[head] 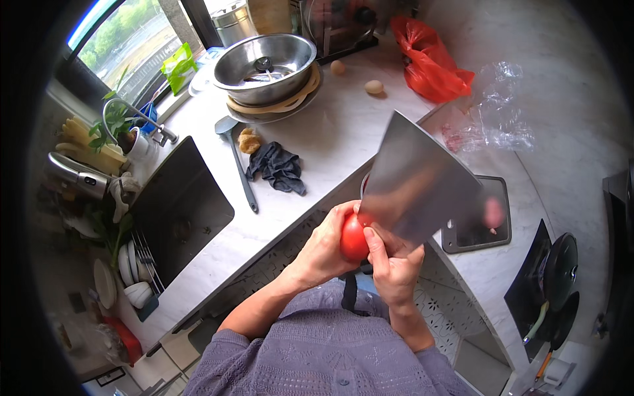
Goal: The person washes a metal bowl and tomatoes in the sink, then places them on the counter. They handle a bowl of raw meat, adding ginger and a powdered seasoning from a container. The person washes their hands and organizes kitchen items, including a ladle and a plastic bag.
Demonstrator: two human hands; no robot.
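A red tomato (353, 238) rests in the fingers of my left hand (322, 247), in front of my body. My right hand (396, 267) grips a wide-bladed cleaver (421, 178) and has its thumb against the tomato's right side. The blade slants up and away over the counter's edge, with its near corner at the top of the tomato. The cleaver's handle is mostly hidden in my right hand. Behind the blade shows a small part of a round rim. Right of the blade, a dark cutting board (478, 237) bears a pink piece, perhaps meat.
Ahead, a steel bowl (297, 81) stands on stacked boards, near two eggs (374, 87) and a red plastic bag (431, 64). A grey spatula (240, 168) and dark cloth (277, 166) lie beside the sink (178, 218). Pans (560, 272) are at right.
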